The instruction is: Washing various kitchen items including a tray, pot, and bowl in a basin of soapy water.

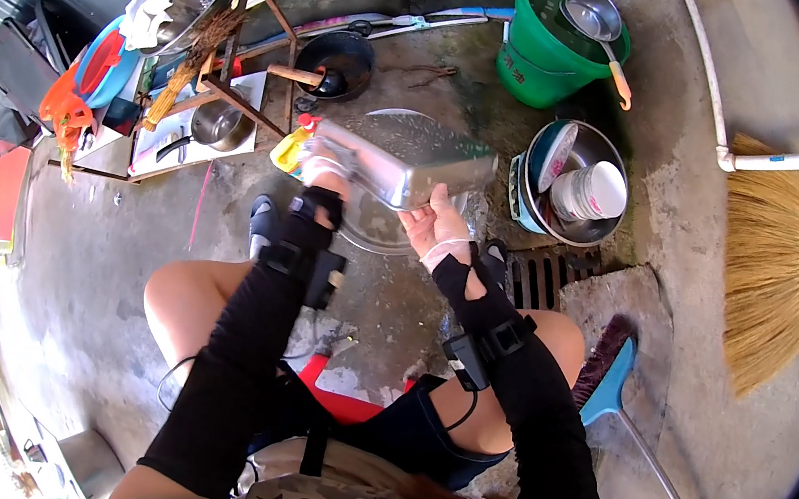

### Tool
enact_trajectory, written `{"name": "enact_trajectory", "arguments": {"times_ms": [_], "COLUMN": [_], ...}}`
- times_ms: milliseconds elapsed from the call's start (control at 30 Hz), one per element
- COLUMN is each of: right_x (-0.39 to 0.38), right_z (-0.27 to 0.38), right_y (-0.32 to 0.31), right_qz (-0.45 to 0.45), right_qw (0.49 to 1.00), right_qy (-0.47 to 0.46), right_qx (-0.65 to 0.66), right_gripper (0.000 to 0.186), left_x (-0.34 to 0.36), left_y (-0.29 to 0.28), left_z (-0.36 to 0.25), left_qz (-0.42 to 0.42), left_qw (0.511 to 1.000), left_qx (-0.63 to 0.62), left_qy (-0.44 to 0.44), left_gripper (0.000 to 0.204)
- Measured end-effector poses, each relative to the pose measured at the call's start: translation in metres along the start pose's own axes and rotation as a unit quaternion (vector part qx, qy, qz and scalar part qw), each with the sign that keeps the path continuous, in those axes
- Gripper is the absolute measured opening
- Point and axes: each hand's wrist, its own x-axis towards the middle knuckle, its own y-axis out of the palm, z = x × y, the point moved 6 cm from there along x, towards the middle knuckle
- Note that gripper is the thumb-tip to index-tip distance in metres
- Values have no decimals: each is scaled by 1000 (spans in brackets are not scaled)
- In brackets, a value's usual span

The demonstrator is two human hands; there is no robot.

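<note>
A shiny rectangular metal pan (384, 179) is held tilted over a wide round basin of water (405, 127) on the ground. My right hand (438, 224) grips its near edge, thumb up against the side and fingers underneath. Motion blurs my left hand (327, 171) at the pan's left end, so its fingers cannot be made out. Right beside that hand shows a yellow bottle (288, 151) with a red top; whether the hand touches it is unclear.
To the right stand a metal basin (595, 237) holding white bowls (589, 191) and a green bucket (535, 60) with a ladle (605, 29) across its rim. A wok (353, 67) and a rack (261, 115) are at left. A drain grate (547, 277) and brush (611, 368) lie nearby.
</note>
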Motion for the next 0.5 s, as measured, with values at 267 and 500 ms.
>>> {"name": "enact_trajectory", "arguments": {"times_ms": [267, 500], "right_x": [17, 2], "right_z": [40, 54], "right_y": [-15, 26], "right_qz": [-159, -88], "right_qw": [933, 867], "right_qy": [-8, -81], "right_qx": [-323, -484], "right_gripper": [41, 68], "left_x": [0, -62], "left_y": [9, -91], "left_z": [40, -25], "left_qz": [-9, -272], "left_qw": [173, 741], "left_qx": [-984, -611], "left_qy": [31, -62], "left_gripper": [28, 28]}}
